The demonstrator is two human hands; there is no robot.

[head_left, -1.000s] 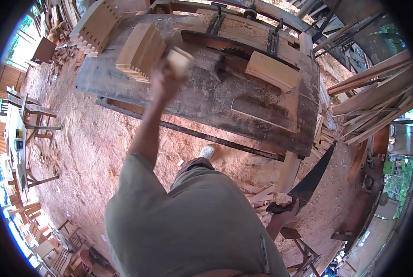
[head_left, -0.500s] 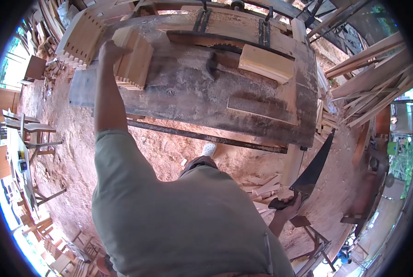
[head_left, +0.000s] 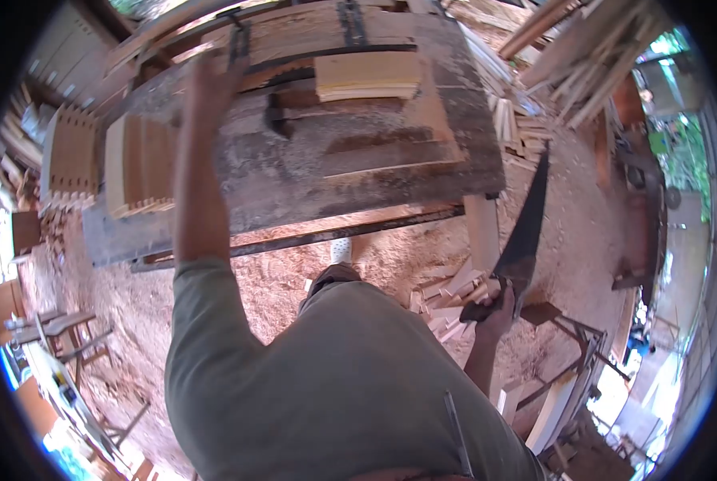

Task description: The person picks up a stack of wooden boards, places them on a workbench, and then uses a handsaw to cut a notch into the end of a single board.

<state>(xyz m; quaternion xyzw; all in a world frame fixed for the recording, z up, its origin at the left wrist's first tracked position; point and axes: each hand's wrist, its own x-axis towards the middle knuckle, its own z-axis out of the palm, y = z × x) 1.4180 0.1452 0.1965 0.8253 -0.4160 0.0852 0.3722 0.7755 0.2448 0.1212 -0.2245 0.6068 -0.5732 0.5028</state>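
Observation:
My right hand (head_left: 498, 309) grips the handle of a handsaw (head_left: 525, 216), low at my right side. The blade points up and away from me. My left hand (head_left: 211, 84) is over the worktable (head_left: 246, 184), smeared by motion, so its fingers do not show clearly. Left of that forearm is a stack of boards (head_left: 139, 160) with notched ends. A second stack of notched boards (head_left: 71, 156) is beside it, farther left. Toward the table's far side lies a stack of pale boards (head_left: 368, 76).
A dark piece (head_left: 276, 116) juts up from the tabletop. Wood offcuts (head_left: 450, 301) lie on the floor near my right hand. Long strips of wood (head_left: 607, 68) are piled at the far right. Wooden stools (head_left: 66, 329) stand at the left.
My left hand has come off the notched stack and is now to the right of it. The view has turned, shifting the table leftward. The saw stays in my right hand.

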